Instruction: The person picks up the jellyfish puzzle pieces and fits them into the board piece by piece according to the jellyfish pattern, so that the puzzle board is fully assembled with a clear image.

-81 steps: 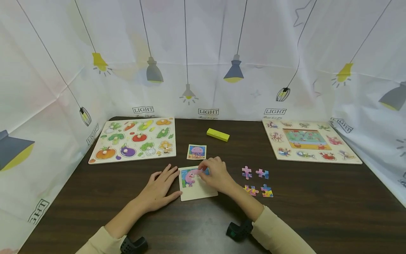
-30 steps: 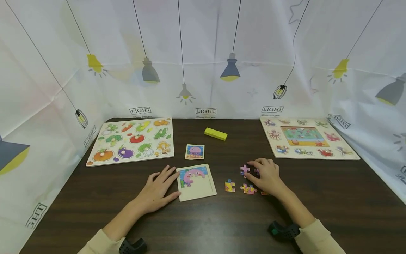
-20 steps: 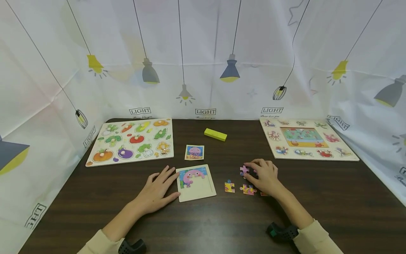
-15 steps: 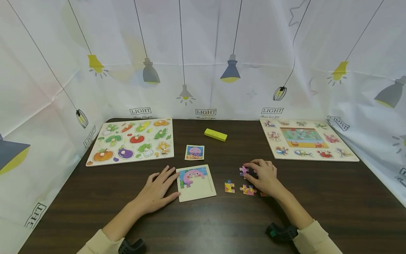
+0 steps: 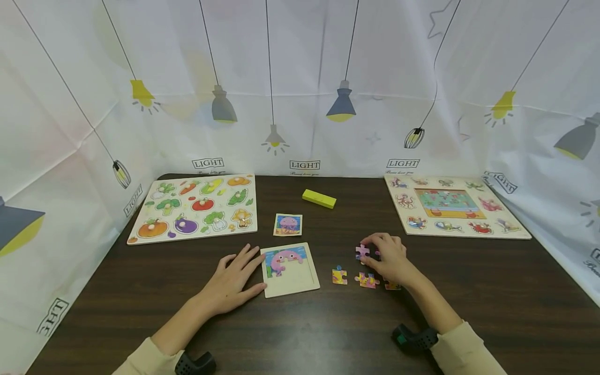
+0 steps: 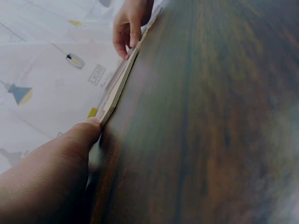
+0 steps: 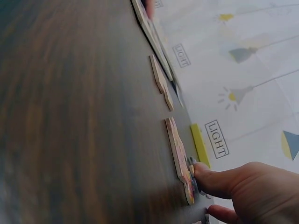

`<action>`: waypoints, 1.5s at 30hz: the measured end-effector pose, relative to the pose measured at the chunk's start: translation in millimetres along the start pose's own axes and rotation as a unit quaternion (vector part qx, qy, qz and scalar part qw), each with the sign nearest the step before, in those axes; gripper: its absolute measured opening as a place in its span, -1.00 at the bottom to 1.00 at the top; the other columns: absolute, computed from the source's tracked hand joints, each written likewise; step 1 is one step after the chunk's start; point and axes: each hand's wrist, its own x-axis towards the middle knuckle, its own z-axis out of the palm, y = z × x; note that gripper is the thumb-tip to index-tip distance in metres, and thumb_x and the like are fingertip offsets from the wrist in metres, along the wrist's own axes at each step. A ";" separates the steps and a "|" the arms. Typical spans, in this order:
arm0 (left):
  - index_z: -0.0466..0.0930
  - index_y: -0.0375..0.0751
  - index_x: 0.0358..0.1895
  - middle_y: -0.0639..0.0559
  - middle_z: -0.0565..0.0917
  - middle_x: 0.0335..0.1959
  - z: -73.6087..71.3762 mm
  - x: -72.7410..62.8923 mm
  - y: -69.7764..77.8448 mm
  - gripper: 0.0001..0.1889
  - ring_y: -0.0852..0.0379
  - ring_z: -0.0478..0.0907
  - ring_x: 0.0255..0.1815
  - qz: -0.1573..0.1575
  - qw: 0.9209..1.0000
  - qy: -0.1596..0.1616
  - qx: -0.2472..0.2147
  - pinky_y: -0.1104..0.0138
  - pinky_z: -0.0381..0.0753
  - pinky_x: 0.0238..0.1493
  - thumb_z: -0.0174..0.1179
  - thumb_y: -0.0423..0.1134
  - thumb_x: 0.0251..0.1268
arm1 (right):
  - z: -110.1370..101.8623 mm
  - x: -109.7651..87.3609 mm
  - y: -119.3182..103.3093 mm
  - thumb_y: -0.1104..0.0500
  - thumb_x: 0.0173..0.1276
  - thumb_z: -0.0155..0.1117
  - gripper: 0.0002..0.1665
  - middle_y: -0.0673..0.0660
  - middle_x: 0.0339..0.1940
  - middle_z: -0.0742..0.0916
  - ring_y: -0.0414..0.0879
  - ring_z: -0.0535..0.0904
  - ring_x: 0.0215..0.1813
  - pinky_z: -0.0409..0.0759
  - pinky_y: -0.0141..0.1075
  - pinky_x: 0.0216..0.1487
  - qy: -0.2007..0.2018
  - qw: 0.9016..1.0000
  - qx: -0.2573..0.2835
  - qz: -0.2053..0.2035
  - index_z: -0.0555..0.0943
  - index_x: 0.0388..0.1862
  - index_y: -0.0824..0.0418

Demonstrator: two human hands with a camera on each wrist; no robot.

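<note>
My left hand [image 5: 236, 281] rests at the left edge of a square wooden puzzle tray [image 5: 292, 287], fingers spread and thumb against its lower left side. Fitted pieces along the tray's top and left make part of a pink animal picture [image 5: 281, 260] on blue. Right of the tray, my right hand [image 5: 388, 259] pinches a pink jigsaw piece [image 5: 362, 252] between thumb and index finger, low over the table. Another piece behind these fingers is mostly hidden. Nearer me lie a yellow piece [image 5: 339, 276], a pink-and-yellow piece [image 5: 367, 280] and one [image 5: 392, 286] partly under the wrist.
A small octopus picture card [image 5: 288, 225] lies beyond the tray, and a yellow block [image 5: 319, 199] farther back. A vegetable puzzle board [image 5: 194, 209] stands at the back left, a sea-animal board [image 5: 457, 205] at the back right. A white printed cloth [image 5: 300, 62] hangs behind the table.
My right hand has left the tray, where the top row now shows both eyes of the animal, and moved right to the loose pieces. The left hand has stayed put.
</note>
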 end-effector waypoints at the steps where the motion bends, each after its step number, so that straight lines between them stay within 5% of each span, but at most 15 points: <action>1: 0.17 -0.09 0.39 -0.08 0.14 0.41 -0.1 -0.2 0.0 -0.31 -0.07 -0.04 0.42 0.000 1.000 0.000 0.000 -0.04 0.05 0.19 -0.11 0.23 0.30 | 0.0 0.2 -0.2 0.18 0.17 0.34 -0.61 0.36 0.07 0.47 0.31 0.18 0.09 0.03 0.25 -0.01 0.002 1.000 0.001 0.001 0.51 -0.04 0.25; 12: 0.15 -0.07 0.40 -0.07 0.13 0.41 2.0 0.4 -2.6 -0.31 -0.06 -0.05 0.43 0.001 1.000 0.002 0.006 -0.04 0.05 0.19 -0.14 0.24 0.31 | 0.9 1.7 -6.5 0.23 0.15 0.35 -0.62 0.09 -0.39 0.61 0.02 0.49 -0.30 0.24 0.02 -0.20 0.040 0.998 0.031 0.022 0.45 -0.08 0.26; 18: 0.15 -0.08 0.40 -0.08 0.13 0.41 2.7 0.3 -2.9 -0.31 -0.06 -0.06 0.43 0.001 1.000 0.000 0.002 -0.05 0.05 0.19 -0.12 0.24 0.31 | 0.9 2.1 -13.1 0.28 0.26 0.23 -0.73 0.10 -0.34 0.65 -0.04 0.55 -0.28 0.52 -0.18 -0.28 0.047 0.996 0.072 0.039 0.45 -0.07 0.22; 38: 0.15 -0.09 0.40 -0.09 0.13 0.41 0.2 -0.8 -2.7 -0.30 -0.06 -0.06 0.43 -0.003 1.000 -0.008 -0.001 -0.04 0.05 0.19 -0.14 0.24 0.31 | 18.0 22.4 -55.4 0.25 0.25 0.23 -0.76 -0.02 -0.44 0.64 -0.11 0.48 -0.34 0.40 -0.26 -0.38 0.027 0.990 0.142 0.001 0.49 -0.09 0.14; 45: 0.13 -0.10 0.40 -0.09 0.12 0.41 0.5 0.4 -2.9 -0.30 -0.05 -0.08 0.43 -0.001 1.000 -0.011 -0.001 -0.04 0.04 0.20 -0.14 0.23 0.32 | 28.6 28.3 -71.8 0.28 0.26 0.22 -0.61 0.01 -0.36 0.62 -0.09 0.48 -0.32 0.46 -0.29 -0.39 -0.001 0.987 0.158 -0.026 0.49 0.08 0.15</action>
